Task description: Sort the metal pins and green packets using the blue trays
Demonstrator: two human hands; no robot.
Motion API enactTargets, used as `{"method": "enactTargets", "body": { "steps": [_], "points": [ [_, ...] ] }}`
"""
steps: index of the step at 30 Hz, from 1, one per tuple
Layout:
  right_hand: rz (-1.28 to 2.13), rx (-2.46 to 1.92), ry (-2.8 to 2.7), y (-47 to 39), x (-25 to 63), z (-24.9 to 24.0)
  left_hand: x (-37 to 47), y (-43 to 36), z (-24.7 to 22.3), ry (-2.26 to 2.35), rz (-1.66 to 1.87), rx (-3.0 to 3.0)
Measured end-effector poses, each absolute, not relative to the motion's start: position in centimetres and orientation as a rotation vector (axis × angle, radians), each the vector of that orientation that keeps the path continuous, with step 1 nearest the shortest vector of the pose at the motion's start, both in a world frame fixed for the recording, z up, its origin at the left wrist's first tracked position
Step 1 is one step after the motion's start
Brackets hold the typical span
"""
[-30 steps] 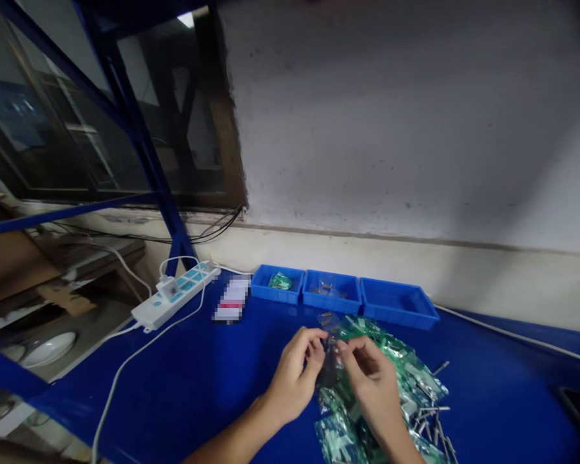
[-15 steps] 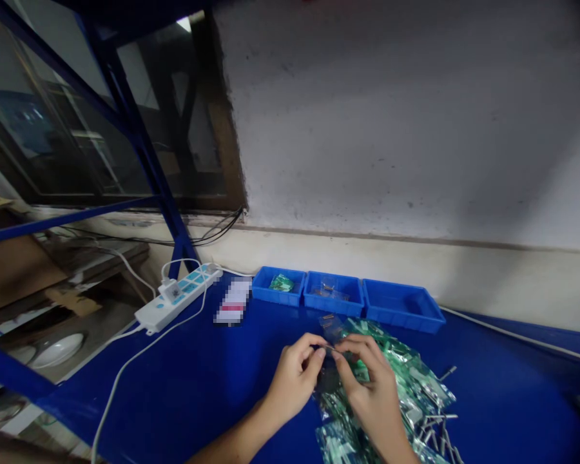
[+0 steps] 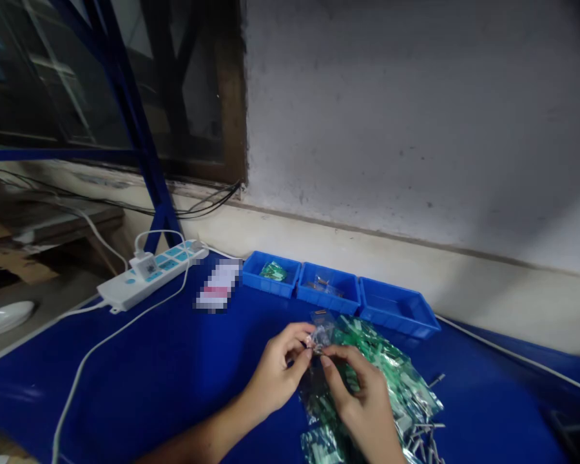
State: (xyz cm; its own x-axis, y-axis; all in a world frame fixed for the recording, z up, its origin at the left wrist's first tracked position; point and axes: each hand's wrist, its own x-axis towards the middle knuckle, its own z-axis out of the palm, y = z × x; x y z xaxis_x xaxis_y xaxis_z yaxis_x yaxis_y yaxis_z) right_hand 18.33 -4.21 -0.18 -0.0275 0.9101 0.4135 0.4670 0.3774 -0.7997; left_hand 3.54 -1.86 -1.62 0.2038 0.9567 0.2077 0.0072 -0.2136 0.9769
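My left hand (image 3: pixel 284 364) is closed, its thumb and fingertips pinching a small crinkled clear plastic bag (image 3: pixel 323 335). Close beside it, my right hand (image 3: pixel 360 390) has thumb and forefinger pressed together at the bag's lower edge; what lies between them is too small to make out. Under and around the right hand spreads a heap of shiny green plastic packets (image 3: pixel 391 361). Loose metal pins (image 3: pixel 423 441) lie at the heap's lower right.
Three blue bins stand along the wall: the left bin (image 3: pixel 251 278) holds green packets, the middle bin (image 3: pixel 309 295) clear bags with small parts, and the right bin (image 3: pixel 396 322) shows none. A phone-like blurred object (image 3: pixel 218 285), power strip (image 3: pixel 120 290) and white cable (image 3: pixel 111 345) lie left.
The view has shifted, so the bins and power strip appear further left. Crinkled clear plastic now shows at my fingertips, where a small thin piece was before. Both hands remain close together.
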Motion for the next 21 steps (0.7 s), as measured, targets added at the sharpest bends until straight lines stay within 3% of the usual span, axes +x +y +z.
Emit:
{"method": "enactTargets", "body": {
  "steps": [8,14,21],
  "points": [
    [0.667,-1.406,-1.537,-3.9,18.7,-0.5,2.7,-1.9,-1.6,1.002,1.243,1.769],
    [0.942,-1.274,-1.446,-4.5,18.7,0.3,2.1,-1.3,-1.5,1.026,1.348,1.797],
    [0.947,-1.241,-1.339,-3.7,18.3,-1.0,2.2,-1.8,-1.1,0.919,1.200,1.927]
  ]
}}
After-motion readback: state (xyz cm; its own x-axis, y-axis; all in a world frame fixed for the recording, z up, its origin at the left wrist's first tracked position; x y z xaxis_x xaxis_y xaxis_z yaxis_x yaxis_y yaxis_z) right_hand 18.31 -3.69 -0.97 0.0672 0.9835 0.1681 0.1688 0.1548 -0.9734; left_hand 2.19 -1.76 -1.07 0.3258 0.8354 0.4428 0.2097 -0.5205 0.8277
